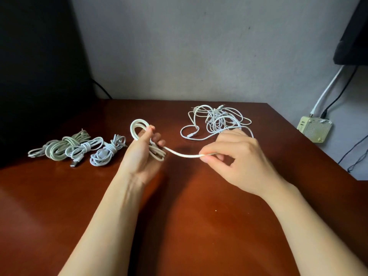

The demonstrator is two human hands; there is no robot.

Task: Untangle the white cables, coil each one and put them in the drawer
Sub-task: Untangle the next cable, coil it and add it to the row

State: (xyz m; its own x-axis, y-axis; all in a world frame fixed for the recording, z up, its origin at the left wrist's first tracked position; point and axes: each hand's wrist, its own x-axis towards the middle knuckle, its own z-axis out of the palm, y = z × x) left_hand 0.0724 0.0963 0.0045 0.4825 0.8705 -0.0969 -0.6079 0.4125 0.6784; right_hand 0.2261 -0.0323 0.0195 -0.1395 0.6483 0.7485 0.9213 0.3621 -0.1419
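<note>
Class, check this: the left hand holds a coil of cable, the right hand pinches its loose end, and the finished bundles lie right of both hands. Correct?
Not quite. In the head view the finished bundles lie left of both hands. The rest holds: the left hand holds the coil, the right hand pinches its loose end.

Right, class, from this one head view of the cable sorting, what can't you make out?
- Drawer: nowhere in the head view.
- Tangled pile: cable count, because the strands overlap.
- Half-coiled cable: wraps hidden inside the left hand; its run past the right hand pinch is covered by fingers.
- Dark object, top right: cut off by the edge.
</note>
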